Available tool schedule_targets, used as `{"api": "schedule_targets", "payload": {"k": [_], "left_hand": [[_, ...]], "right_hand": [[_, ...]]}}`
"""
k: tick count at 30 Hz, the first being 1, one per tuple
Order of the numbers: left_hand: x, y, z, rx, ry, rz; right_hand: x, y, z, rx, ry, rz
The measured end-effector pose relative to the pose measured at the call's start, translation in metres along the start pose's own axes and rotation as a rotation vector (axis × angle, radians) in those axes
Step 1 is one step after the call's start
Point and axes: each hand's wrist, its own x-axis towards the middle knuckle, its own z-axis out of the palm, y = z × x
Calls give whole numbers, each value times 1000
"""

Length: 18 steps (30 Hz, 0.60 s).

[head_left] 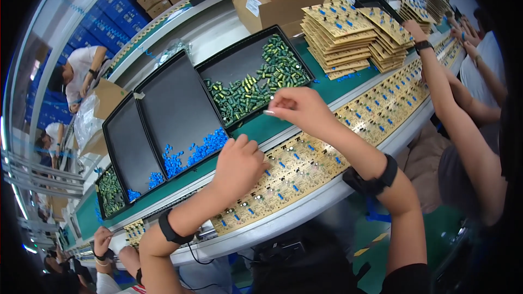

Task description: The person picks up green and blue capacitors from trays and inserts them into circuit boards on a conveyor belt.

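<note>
My left hand (238, 167) is over the near row of tan circuit boards (286, 173), fingers curled down toward the board; what they hold, if anything, is hidden. Beside the near edge of a black tray (231, 68) of green cylindrical capacitors (234, 99), my right hand (301, 110) is raised with thumb and fingers drawn together. Something small and pale shows at its fingertips, too small to name. Blue and dark components stand on the boards. Left of the capacitors, another black tray (169, 98) holds small blue disc components (199, 149).
Tall stacks of populated boards (338, 38) stand behind on the right, by an open cardboard box (272, 5). A narrower black tray (125, 139) and a small tray of green parts (110, 193) lie left. A co-worker's arm (447, 87) reaches in at right; another person's hand (102, 239) is lower left.
</note>
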Motion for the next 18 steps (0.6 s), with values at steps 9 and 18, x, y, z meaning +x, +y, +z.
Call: {"api": "schedule_targets", "payload": {"k": [9,18], "left_hand": [[51,-79,-2,87,256,-208],[53,-73,6,48,217,-223]], "right_hand": [[-66,17,-18,472,-87,340],[-75,23,-17,28,-7,226]]}}
